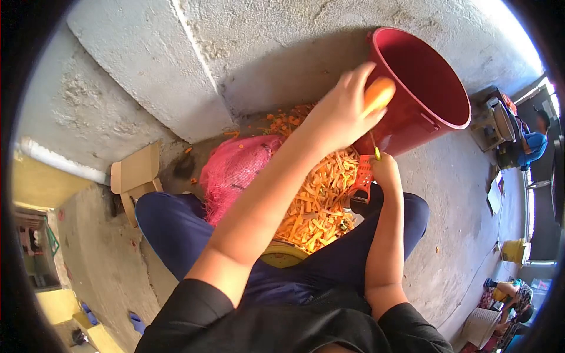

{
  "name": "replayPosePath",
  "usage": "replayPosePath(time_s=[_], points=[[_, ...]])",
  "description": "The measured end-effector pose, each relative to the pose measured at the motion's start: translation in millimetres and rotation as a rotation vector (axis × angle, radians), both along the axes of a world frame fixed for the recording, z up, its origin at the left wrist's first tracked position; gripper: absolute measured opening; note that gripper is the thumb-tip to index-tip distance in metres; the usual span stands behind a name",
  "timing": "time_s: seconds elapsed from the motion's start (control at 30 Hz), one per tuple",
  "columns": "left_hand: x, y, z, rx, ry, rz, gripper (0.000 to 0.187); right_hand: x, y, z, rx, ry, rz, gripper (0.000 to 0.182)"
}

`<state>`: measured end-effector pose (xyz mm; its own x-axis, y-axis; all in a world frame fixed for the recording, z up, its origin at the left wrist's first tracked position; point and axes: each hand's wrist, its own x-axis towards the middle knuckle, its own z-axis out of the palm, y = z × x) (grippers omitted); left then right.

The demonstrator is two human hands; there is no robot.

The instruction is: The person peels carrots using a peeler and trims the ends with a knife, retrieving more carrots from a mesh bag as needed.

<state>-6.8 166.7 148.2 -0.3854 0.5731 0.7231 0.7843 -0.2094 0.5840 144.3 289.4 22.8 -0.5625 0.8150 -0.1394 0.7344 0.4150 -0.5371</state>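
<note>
My left hand (347, 112) is closed around a thick, peeled-looking orange carrot (379, 94), raised in front of the tall red bucket (400, 112). Lower and to the right, my right hand (386, 170) grips a small knife (377, 152); its thin blade points up and a bit of yellow shows at the fist. Between my knees lies a heap of orange peelings (318, 206). An orange-red perforated plastic container edge (364, 175) shows just left of my right hand. Beside the heap rests a pink mesh sack (238, 170), its contents hard to make out.
A rough concrete wall (282, 41) rises ahead. An opened cardboard box (136, 170) stands on the left. Orange scraps (282, 120) lie along the wall base. At the far right are one person in blue (534, 147), another person lower down (521, 297), and a yellow bucket (514, 251).
</note>
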Motion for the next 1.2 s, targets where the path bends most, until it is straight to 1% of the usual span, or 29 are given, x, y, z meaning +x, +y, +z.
replayPosePath(time_s=[0.07,0.1,0.17,0.2,0.23,0.27,0.3,0.33,0.37,0.4,0.43,0.47,0.53,0.57,0.63,0.67,0.7,0.73,0.77,0.8,0.83,0.87,0.93,1.0,1.07,1.13,1.2], points=[[-1,24,42,0.196,-0.286,-0.198,0.04,0,-5,4,0.027,-0.003,0.046,0.025],[-2,20,46,0.157,-0.266,-0.149,0.038,-1,-9,11,0.045,-0.026,0.053,0.026],[-7,-4,45,0.07,-0.226,-0.045,0.033,-3,-14,20,0.02,0.017,0.065,0.026],[-15,-16,25,-0.039,-0.182,0.031,0.028,-5,-16,25,0.006,0.04,0.076,0.026],[-25,-33,1,-0.192,-0.258,0.022,0.028,-6,-18,32,-0.02,0.074,0.09,0.025],[-40,-54,-33,-0.343,-0.254,0.085,0.028,-7,-21,41,-0.048,0.106,0.106,0.025],[-51,-81,-57,-0.678,-0.29,0.201,0.03,-9,-24,49,-0.076,0.138,0.122,0.025],[-65,-108,-83,-1.129,-0.22,0.314,0.034,-12,-27,59,-0.087,0.127,0.165,0.024],[-80,-143,-143,-1.277,-0.184,0.46,0.032,-16,-30,69,-0.096,0.117,0.205,0.024],[-85,-171,-157,-1.611,-0.264,0.463,0.031,-20,-32,74,-0.106,0.107,0.244,0.023],[-95,-203,-204,-1.686,-0.399,0.528,0.032,-25,-31,74,-0.117,0.127,0.316,0.024],[-95,-232,-221,-1.759,-0.37,0.393,0.034,-32,-29,76,-0.075,0.092,0.392,0.024],[-93,-282,-281,-1.988,-0.434,0.303,0.034,-46,-25,76,0.006,0.019,0.544,0.025],[-92,-299,-311,-1.937,-0.466,0.34,0.032,-54,-22,72,0.005,-0.001,0.583,0.024],[-89,-322,-364,-1.827,-0.53,0.42,0.03,-73,-9,53,-0.086,0.011,0.584,0.024],[-88,-329,-386,-1.7,-0.526,0.473,0.029,-80,-2,38,-0.13,0.02,0.585,0.024],[-87,-329,-394,-1.569,-0.519,0.525,0.028,-88,0,28,-0.152,0.03,0.538,0.025],[-91,-332,-401,-1.438,-0.507,0.574,0.027,-97,4,21,-0.089,0.023,0.553,0.025],[-93,-333,-409,-1.312,-0.801,0.638,0.026,-104,7,14,-0.029,0.01,0.561,0.025],[-86,-319,-399,-1.168,-1.09,0.688,0.025,-110,7,11,0.03,-0.01,0.565,0.025],[-77,-300,-385,-0.999,-1.37,0.731,0.024,-119,9,5,-0.073,0.061,0.544,0.024],[-71,-285,-381,-0.804,-1.638,0.771,0.023,-126,5,6,-0.073,0.027,0.555,0.024],[-67,-271,-389,-0.817,-1.856,0.58,0.022,-141,-3,12,-0.075,-0.033,0.581,0.024],[-57,-263,-427,-0.487,-2.011,0.398,0.023,-150,-6,4,-0.036,-0.017,0.637,0.022],[-57,-240,-426,-0.887,-1.299,0.43,0.024,-160,-7,-4,-0.031,0.024,0.672,0.022],[-67,-222,-412,-1.148,-0.8,0.454,0.025,-167,-10,-3,-0.061,0.019,0.678,0.021],[-85,-206,-400,-1.355,-0.539,0.495,0.028,-173,-11,-4,-0.058,-0.025,0.671,0.02]])
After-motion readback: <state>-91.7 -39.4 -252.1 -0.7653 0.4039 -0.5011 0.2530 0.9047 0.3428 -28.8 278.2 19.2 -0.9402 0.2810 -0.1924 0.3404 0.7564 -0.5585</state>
